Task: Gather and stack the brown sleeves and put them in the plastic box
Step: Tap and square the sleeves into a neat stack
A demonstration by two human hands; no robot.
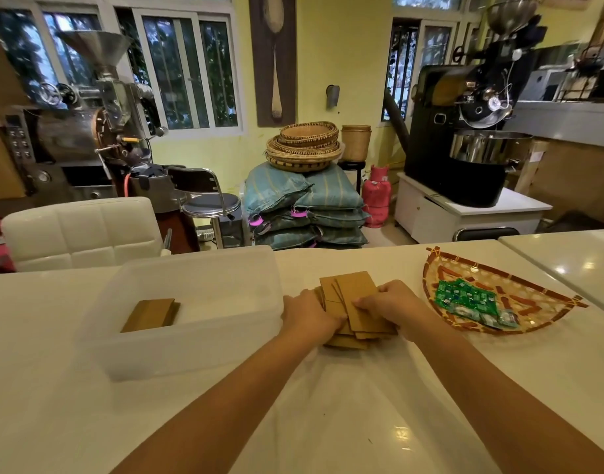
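A loose pile of flat brown sleeves point(353, 295) lies on the white table, just right of the clear plastic box point(191, 350). My left hand point(310, 314) presses against the pile's left side and my right hand point(392, 302) grips its right side, fingers on the top sleeve. Both hands clasp the pile between them. Inside the box, near its left front, rests a neat stack of brown sleeves point(150, 314). The lower sleeves of the pile are partly hidden under my hands.
A woven bamboo tray point(464, 265) with green sachets point(466, 297) sits to the right of the pile. A white padded chair point(81, 230) stands behind the box. The table's far edge runs just behind the box and tray.
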